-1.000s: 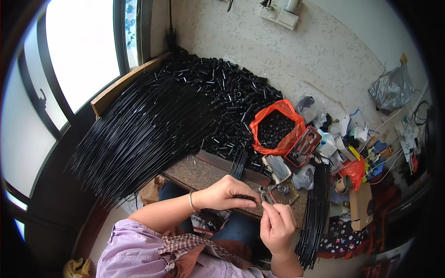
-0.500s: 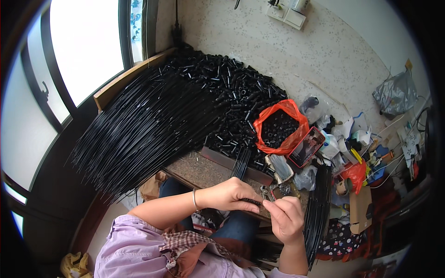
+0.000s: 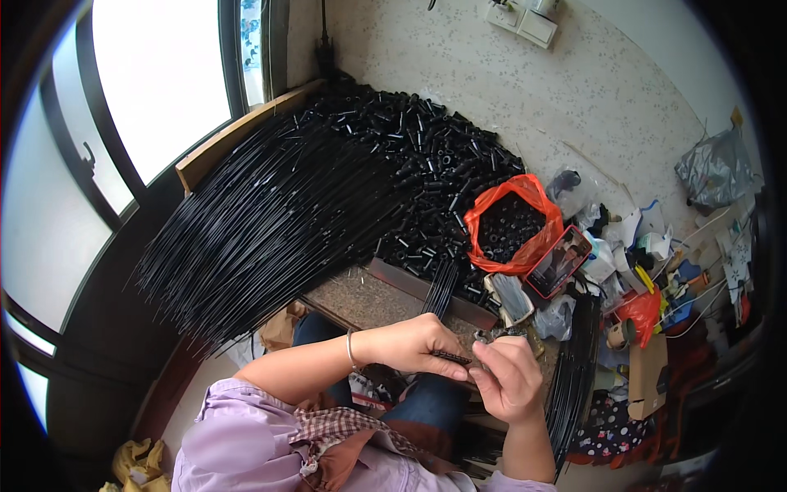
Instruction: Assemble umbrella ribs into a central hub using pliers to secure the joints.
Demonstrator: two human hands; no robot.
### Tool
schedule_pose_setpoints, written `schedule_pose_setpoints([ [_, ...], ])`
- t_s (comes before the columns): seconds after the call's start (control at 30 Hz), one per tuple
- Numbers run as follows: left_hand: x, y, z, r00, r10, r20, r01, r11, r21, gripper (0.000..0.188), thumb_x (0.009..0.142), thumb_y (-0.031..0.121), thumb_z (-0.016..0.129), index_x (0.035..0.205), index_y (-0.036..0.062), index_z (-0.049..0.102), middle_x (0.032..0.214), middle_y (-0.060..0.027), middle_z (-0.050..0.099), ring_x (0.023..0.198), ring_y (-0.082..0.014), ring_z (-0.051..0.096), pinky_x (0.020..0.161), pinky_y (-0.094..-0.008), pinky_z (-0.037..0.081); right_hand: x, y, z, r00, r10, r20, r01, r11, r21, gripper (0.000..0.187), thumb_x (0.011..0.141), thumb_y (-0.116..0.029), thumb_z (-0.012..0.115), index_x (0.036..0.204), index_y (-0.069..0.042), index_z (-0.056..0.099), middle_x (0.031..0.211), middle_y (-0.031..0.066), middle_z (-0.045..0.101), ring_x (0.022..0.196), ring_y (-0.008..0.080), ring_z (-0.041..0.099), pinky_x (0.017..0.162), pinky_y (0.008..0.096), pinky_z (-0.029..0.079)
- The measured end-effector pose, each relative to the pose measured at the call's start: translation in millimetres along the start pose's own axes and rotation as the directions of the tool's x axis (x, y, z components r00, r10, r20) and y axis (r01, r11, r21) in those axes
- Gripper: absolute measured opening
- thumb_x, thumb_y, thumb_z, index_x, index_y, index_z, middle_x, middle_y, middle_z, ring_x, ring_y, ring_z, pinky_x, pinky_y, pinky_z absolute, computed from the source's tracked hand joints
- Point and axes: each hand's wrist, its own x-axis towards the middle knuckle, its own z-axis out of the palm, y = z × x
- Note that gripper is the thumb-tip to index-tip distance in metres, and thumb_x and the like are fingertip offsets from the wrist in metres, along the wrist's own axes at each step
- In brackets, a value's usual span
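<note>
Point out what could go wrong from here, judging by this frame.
1. The left hand holds what looks like a narrow dark bundle between thumb and fingers; it might slip if that grip loosens.
2. Ends of the heaped black rods jut past the edge of the table, so a bump could spill some.
3. The tilted phone beside the open orange-red bag may topple.

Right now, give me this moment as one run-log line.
left hand: pinching dark ridged piece | right hand: close by, grip unclear | nearby: thin black rods | beyond: orange-red bag, phone
</note>
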Motion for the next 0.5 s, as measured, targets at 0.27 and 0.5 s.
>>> schedule_pose_setpoints([
  [0.27,-13,-42,23,0.977,-0.215,0.015,0.205,0.95,0.235,0.035,0.072,0.021,0.068,0.102,0.0058,0.062,0.116,-0.0161,0.051,0.112,-0.0351,0.044,0.089,-0.0529,0.036,13,-11,11,0.989,0.139,0.054,-0.14,0.99,0.003,0.032,0.067,0.001,0.066,0.099,-0.001,0.061,0.089,0.0108,0.056,0.077,0.0266,0.054,0.067,0.0329,0.046],
  [0.5,-39,-84,35,0.944,-0.318,-0.087,0.231,0.449,0.863,0.087,0.065,0.049,0.064,0.135,0.0102,0.031,0.144,-0.0211,0.014,0.133,-0.0373,0.016,0.092,-0.0666,0.023,13,-37,1,0.927,0.219,0.305,-0.312,0.901,0.301,0.02,0.069,0.002,0.065,0.089,0.0,0.062,0.083,0.0119,0.062,0.073,0.0268,0.061,0.065,0.0322,0.05],
])
